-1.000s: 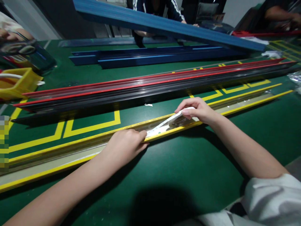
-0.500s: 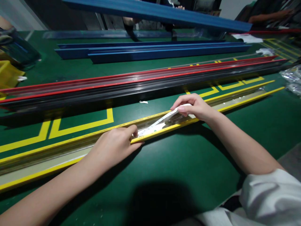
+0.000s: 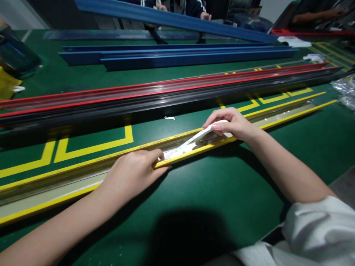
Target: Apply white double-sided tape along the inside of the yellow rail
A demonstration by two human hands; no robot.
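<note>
A long channel with yellow edges (image 3: 299, 112) lies slantwise across the green table in front of me. My left hand (image 3: 138, 166) is closed on its near wall, with curled fingers inside and one digit below the outer side. In my right hand (image 3: 229, 123), thumb and fingers pinch a white strip (image 3: 191, 140) with small greenish marks. The strip slopes from the pinch down to the channel floor beside my left fingers. Under its raised part, an oval shape shows on the floor, too unclear to name.
Beyond lie a red-edged channel (image 3: 111, 90), a black channel (image 3: 138, 105) and several blue profiles (image 3: 166, 61). A blue length (image 3: 172, 20) is raised at the back near another person's hands (image 3: 205, 16). Crumpled clear plastic (image 3: 345, 90) sits at right. Yellow tape (image 3: 94, 149) marks the table.
My hands and the white strip hold nearly the same pose. At the back, the raised blue length has shifted slightly left and lower at its right end, and the other person's hands show more.
</note>
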